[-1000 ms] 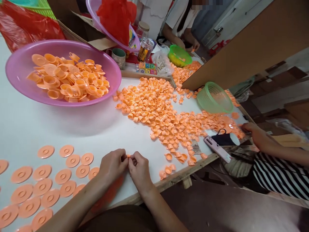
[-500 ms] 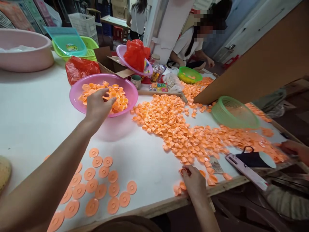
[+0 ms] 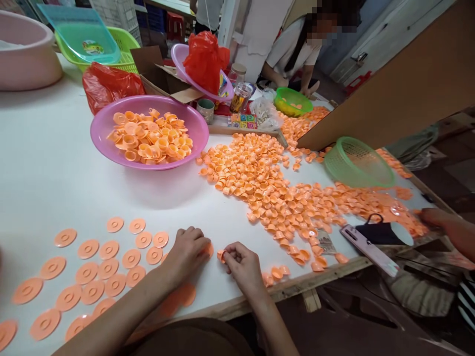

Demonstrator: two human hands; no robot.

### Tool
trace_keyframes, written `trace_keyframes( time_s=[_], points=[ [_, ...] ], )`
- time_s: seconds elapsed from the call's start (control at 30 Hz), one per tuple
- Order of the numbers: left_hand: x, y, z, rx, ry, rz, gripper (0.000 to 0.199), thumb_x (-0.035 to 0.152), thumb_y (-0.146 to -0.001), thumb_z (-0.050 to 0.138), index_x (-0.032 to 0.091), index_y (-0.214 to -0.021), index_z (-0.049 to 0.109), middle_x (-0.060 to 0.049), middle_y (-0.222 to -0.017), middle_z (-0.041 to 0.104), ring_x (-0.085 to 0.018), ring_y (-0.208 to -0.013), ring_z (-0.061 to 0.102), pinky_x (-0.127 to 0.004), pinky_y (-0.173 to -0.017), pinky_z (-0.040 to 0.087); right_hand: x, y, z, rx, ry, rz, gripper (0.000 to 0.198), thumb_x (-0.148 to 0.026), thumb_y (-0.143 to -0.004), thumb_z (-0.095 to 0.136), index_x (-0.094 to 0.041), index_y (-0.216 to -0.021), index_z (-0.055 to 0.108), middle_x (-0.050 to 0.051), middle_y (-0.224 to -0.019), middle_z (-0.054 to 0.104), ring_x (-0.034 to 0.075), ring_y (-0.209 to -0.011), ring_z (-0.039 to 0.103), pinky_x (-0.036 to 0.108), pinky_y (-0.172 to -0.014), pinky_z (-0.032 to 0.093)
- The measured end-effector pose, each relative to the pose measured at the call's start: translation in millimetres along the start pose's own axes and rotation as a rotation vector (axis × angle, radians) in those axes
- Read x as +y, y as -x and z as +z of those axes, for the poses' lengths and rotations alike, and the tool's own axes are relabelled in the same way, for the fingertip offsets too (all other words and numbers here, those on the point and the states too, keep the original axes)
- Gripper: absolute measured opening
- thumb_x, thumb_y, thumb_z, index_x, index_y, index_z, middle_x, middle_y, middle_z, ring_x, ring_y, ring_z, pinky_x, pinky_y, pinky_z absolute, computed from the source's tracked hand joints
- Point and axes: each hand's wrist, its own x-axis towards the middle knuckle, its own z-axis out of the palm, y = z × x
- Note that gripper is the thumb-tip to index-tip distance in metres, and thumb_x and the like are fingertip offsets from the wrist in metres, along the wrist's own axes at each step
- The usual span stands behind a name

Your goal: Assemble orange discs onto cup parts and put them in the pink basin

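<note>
Cup sits pinched in the fingers of the right hand; just beside it, I see the left hand gripping a disc, slightly apart.

The left hand holds a saucer and the right hand pinches a cup, with piled cups farther right.

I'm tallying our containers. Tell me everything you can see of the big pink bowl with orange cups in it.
The pink bowl is round and wide with flaring sides, smooth and apparently plastic. It stands upright on the white table, holding a heap of orange cups. A red bag lies just behind it; whether they touch is unclear. The left hand and right hand are clear of it.
</note>
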Motion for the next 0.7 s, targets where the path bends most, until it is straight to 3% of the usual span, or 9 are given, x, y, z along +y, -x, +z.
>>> trace_keyframes(
  time_s=[0.1,0.33,0.47,0.6,0.7],
  points=[
    [-5,-7,-3,0.061,0.051,-0.019,0.023,0.021,-0.085,0.062,0.024,-0.107,0.066,-0.007,-0.106,0.064,-0.023,-0.098,0.055,-0.038,-0.083,0.035,-1,-5,6,0.007,-0.019,0.014,0.011,-0.029,-0.077,0.059,-0.019,-0.071,0.06,-0.003,-0.055,0.058,0.011,-0.043,0.051,0.02,-0.04,0.036],
    [-10,-3,12,0.108,0.112,-0.055,0.011,0.02,-0.086,0.06,0.023,-0.092,0.068,-0.004,-0.094,0.066,-0.021,-0.091,0.056,-0.036,-0.08,0.035,-4,-25,27,0.02,0.019,0.034,0.011,-0.028,-0.077,0.056,-0.02,-0.069,0.055,-0.006,-0.048,0.051,0.011,-0.04,0.047,0.02,-0.039,0.034],
    [-9,-6,12,0.138,0.15,-0.137,0.015,0.016,-0.081,0.063,0.02,-0.095,0.065,-0.003,-0.089,0.067,-0.021,-0.088,0.055,-0.036,-0.081,0.036,-9,-28,34,0.023,0.213,-0.147,0.013,-0.021,-0.077,0.051,-0.021,-0.064,0.049,-0.003,-0.055,0.055,0.012,-0.05,0.052,0.022,-0.051,0.039],
    [-6,-11,-4,0.044,0.291,-0.183,0.022,0.019,-0.078,0.065,0.021,-0.1,0.065,-0.002,-0.092,0.069,-0.021,-0.089,0.058,-0.035,-0.083,0.039,-11,-27,34,0.025,0.331,-0.217,0.013,-0.018,-0.077,0.049,-0.021,-0.065,0.048,-0.002,-0.058,0.056,0.013,-0.054,0.053,0.023,-0.055,0.038],
    [1,-18,-16,-0.007,0.389,-0.29,0.013,0.021,-0.077,0.062,0.021,-0.089,0.068,-0.002,-0.088,0.069,-0.019,-0.084,0.059,-0.031,-0.075,0.041,-11,-27,31,0.012,0.345,-0.22,0.014,-0.02,-0.08,0.049,-0.021,-0.066,0.047,-0.002,-0.059,0.057,0.013,-0.054,0.053,0.023,-0.055,0.037]
  ],
)
